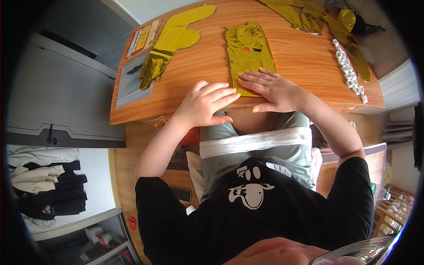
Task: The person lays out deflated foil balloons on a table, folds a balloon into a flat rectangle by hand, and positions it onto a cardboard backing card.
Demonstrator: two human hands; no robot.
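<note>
In the upper middle of the frame, a gold foil sheet (250,57) lies on the wooden desk (198,73), its lower end at the near edge. The right hand (274,90) rests flat upon this lower part, with fingers stretched and not clamped on anything. The left hand (206,104) is beside it, the fingers apart and nothing gripped; whether its fingertips touch the foil, I cannot tell. The sheet appears already brought into a narrow rectangle with rather straight sides, but its upper part is wrinkled, so I judge the flattening only partly done. A wider gold foil piece (180,33) at the upper left and loose gold foil (304,17) at the upper right look not yet folded so neatly. White rolls (347,66) stand in line at the right.
</note>
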